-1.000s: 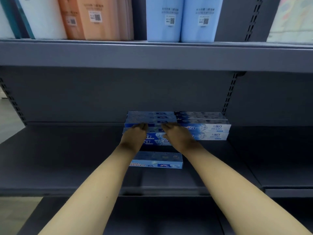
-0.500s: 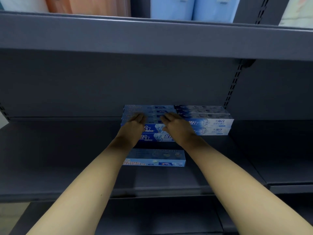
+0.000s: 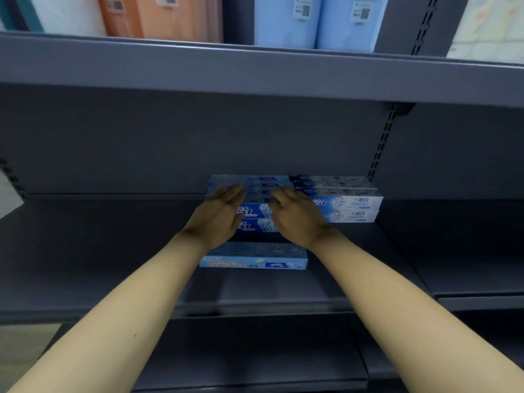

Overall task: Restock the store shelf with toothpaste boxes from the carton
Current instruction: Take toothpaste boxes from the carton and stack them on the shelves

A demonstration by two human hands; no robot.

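Both hands are up at the stacked toothpaste boxes at centre frame, pushed back on the grey shelf. Left hand and right hand lie flat, fingers straight, pressing the stack's front, gripping nothing. One loose box lies just below the wrists. Light, stiff cardboard, probably easy to dent; best taken by the long sides.
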